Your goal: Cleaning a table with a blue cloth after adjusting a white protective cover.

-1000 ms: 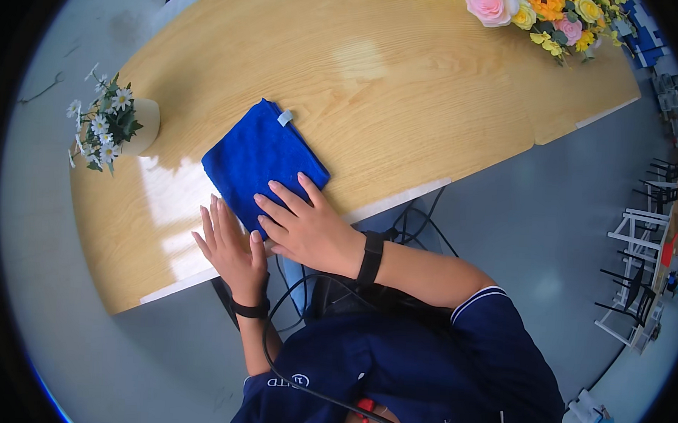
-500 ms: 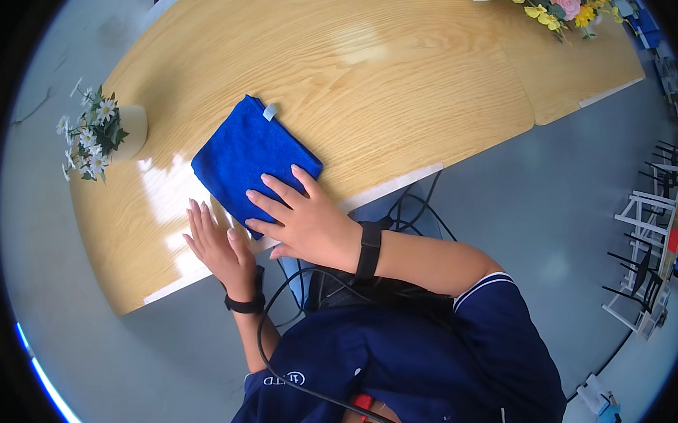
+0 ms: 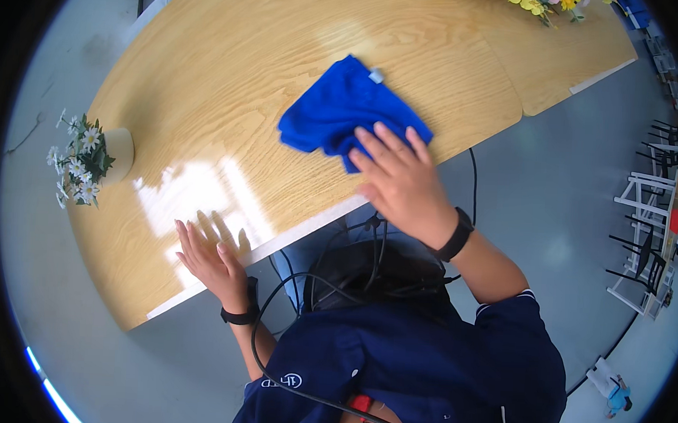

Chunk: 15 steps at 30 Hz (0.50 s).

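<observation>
A blue cloth (image 3: 347,102) with a small white tag lies rumpled on the wooden table (image 3: 451,73), close to its near edge. My right hand (image 3: 405,180) rests with spread fingers on the cloth's near right part, pressing it from above rather than gripping it. Over by the near edge on the left, my left hand (image 3: 212,263) has its fingers stretched out and holds nothing. Its side is at the tabletop, beside a bright patch of reflected light. Black bands circle both wrists.
A white pot (image 3: 118,156) with white daisies stands at the table's left end. Yellow and pink flowers (image 3: 541,5) sit at the far right. Black cables (image 3: 375,251) hang below the near edge. Chairs (image 3: 640,247) and a person (image 3: 617,396) are off to the right.
My right hand has slid the blue cloth to the right and away from me, and the cloth has creased. My left hand has stayed almost in place.
</observation>
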Motion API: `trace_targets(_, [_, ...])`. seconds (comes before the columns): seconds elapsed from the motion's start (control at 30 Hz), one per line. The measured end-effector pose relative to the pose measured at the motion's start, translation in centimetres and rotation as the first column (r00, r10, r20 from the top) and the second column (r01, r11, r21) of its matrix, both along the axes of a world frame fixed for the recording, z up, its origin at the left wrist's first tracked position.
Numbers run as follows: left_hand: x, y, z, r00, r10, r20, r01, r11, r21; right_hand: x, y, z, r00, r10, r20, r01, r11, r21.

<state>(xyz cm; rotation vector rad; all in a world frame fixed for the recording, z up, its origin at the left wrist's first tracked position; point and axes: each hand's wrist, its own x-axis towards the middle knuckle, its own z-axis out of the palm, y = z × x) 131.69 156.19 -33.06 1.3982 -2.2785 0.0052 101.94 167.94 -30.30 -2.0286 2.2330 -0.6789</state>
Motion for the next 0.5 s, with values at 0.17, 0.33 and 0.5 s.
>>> trace_targets(0.17, [-0.4, 0.3, 0.4, 0.999, 0.006, -0.037, -0.006, 1.0, -0.008, -7.5, 2.8, -0.8, 0.945, -0.285, -0.163, 0.285, 0.958, -0.02])
trace_targets(0.33, [-0.4, 0.4, 0.1, 0.997, 0.027, -0.067, -0.027, 1.0, -0.005, -13.9, 4.6, -2.2, 0.888, -0.438, -0.142, 0.439, 0.898, -0.026])
trace_targets(0.5, [-1.0, 0.3, -0.1, 0.997, 0.054, -0.047, -0.056, 0.998, -0.033, -17.1, 4.4, -3.8, 0.827, -0.526, -0.199, 0.518, 0.85, -0.092])
